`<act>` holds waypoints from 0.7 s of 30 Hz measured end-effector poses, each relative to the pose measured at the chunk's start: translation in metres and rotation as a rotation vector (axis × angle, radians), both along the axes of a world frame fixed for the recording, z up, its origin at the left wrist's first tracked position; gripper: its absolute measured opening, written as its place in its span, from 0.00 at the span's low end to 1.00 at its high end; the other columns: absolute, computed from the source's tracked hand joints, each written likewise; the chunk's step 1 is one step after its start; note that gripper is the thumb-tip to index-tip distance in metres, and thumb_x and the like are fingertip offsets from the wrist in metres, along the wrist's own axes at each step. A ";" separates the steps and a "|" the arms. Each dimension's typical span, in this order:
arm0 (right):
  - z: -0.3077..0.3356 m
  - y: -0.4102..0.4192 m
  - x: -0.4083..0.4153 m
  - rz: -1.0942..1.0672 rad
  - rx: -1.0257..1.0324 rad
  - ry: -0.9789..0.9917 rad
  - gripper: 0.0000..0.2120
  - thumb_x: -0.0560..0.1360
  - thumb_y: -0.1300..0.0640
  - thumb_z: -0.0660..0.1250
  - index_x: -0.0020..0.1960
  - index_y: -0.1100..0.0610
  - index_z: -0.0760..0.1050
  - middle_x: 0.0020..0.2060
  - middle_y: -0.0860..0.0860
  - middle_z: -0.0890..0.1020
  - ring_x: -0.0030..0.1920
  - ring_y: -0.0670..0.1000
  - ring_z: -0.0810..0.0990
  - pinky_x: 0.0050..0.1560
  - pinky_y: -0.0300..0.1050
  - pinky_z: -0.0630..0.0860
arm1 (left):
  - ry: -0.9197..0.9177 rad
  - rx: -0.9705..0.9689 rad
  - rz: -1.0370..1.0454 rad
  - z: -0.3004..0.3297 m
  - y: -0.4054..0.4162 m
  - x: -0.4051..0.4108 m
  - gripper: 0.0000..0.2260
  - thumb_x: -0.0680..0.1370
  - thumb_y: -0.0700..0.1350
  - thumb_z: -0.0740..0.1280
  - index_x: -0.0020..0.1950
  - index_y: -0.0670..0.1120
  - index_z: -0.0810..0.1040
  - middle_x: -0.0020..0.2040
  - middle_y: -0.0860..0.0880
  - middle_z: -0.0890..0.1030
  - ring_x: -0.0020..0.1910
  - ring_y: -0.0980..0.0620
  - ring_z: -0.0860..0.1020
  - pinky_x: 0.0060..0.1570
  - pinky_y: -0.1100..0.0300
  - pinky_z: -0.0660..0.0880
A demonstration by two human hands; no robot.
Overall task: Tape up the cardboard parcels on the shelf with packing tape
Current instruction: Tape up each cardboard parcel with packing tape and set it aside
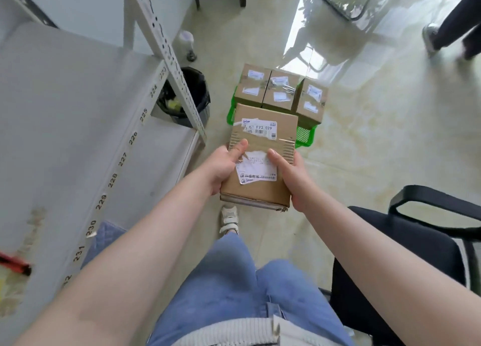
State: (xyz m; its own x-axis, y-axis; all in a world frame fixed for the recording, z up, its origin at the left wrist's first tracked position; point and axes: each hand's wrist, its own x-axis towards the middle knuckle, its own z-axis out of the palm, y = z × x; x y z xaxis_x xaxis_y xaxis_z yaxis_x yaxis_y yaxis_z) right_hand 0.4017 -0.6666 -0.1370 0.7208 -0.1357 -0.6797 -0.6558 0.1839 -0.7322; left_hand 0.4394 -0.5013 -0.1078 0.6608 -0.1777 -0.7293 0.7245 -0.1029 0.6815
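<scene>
Grey shelf (65, 106) at left, numbered along its edge. Brown cardboard box (261, 153) held above the floor, in front of three boxes (279, 93) in a green tray (305, 136). Torn white labels, clear tape across top. Long axis points away from person. Left hand (223, 167) and right hand (291, 179) clasp its sides, thumbs on top.

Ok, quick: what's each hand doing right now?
Left hand: closed on the cardboard parcel, gripping its left edge.
Right hand: closed on the same parcel, gripping its right edge.
</scene>
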 end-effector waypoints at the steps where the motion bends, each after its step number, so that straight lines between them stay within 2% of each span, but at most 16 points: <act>1: -0.002 -0.005 0.011 -0.016 -0.003 0.010 0.31 0.69 0.43 0.75 0.69 0.48 0.69 0.58 0.47 0.83 0.55 0.49 0.83 0.58 0.55 0.80 | 0.007 0.001 -0.009 -0.001 -0.006 0.014 0.17 0.82 0.55 0.61 0.62 0.44 0.76 0.49 0.45 0.84 0.44 0.48 0.84 0.44 0.54 0.82; 5: -0.012 -0.027 0.054 -0.082 -0.015 0.046 0.27 0.73 0.45 0.73 0.68 0.48 0.70 0.57 0.47 0.83 0.56 0.50 0.82 0.59 0.56 0.79 | 0.016 -0.010 -0.060 -0.006 -0.033 0.069 0.18 0.83 0.53 0.61 0.66 0.42 0.74 0.47 0.47 0.83 0.40 0.52 0.83 0.35 0.62 0.81; 8: -0.021 -0.045 0.086 -0.105 -0.002 0.060 0.27 0.72 0.45 0.74 0.67 0.49 0.71 0.57 0.47 0.83 0.56 0.50 0.83 0.59 0.56 0.79 | 0.042 0.001 -0.086 -0.014 -0.053 0.106 0.19 0.83 0.54 0.61 0.67 0.41 0.74 0.47 0.47 0.83 0.41 0.51 0.82 0.38 0.60 0.81; 13: -0.039 -0.074 0.144 -0.082 -0.014 0.117 0.38 0.63 0.38 0.75 0.69 0.48 0.69 0.59 0.47 0.82 0.57 0.50 0.82 0.61 0.55 0.78 | 0.100 0.043 -0.068 -0.029 -0.085 0.165 0.17 0.82 0.54 0.62 0.62 0.43 0.75 0.44 0.48 0.83 0.36 0.52 0.82 0.31 0.62 0.79; 16: -0.054 -0.094 0.187 -0.032 -0.035 0.139 0.41 0.64 0.36 0.73 0.73 0.49 0.66 0.63 0.47 0.79 0.60 0.50 0.79 0.64 0.55 0.76 | 0.111 0.089 -0.041 -0.045 -0.104 0.206 0.15 0.81 0.56 0.64 0.59 0.46 0.76 0.45 0.47 0.84 0.38 0.51 0.83 0.34 0.60 0.78; 19: -0.065 -0.107 0.222 0.026 -0.093 0.125 0.48 0.58 0.31 0.72 0.73 0.48 0.65 0.63 0.46 0.78 0.61 0.49 0.78 0.64 0.54 0.75 | 0.079 0.116 -0.003 -0.062 -0.117 0.234 0.15 0.81 0.55 0.64 0.61 0.46 0.76 0.48 0.47 0.84 0.40 0.51 0.82 0.37 0.59 0.78; 21: -0.081 -0.117 0.249 0.047 -0.105 0.140 0.47 0.59 0.31 0.72 0.73 0.48 0.66 0.63 0.46 0.78 0.61 0.49 0.78 0.64 0.54 0.75 | 0.050 0.156 0.010 -0.080 -0.127 0.256 0.17 0.80 0.56 0.65 0.63 0.46 0.76 0.51 0.48 0.84 0.42 0.53 0.82 0.39 0.60 0.77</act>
State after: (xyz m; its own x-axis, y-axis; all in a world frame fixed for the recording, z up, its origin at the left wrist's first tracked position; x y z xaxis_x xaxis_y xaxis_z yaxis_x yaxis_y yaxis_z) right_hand 0.6506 -0.7834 -0.2175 0.6275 -0.1797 -0.7576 -0.7586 0.0782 -0.6468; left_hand 0.6949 -0.6282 -0.1881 0.6238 -0.0530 -0.7798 0.7589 -0.1972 0.6206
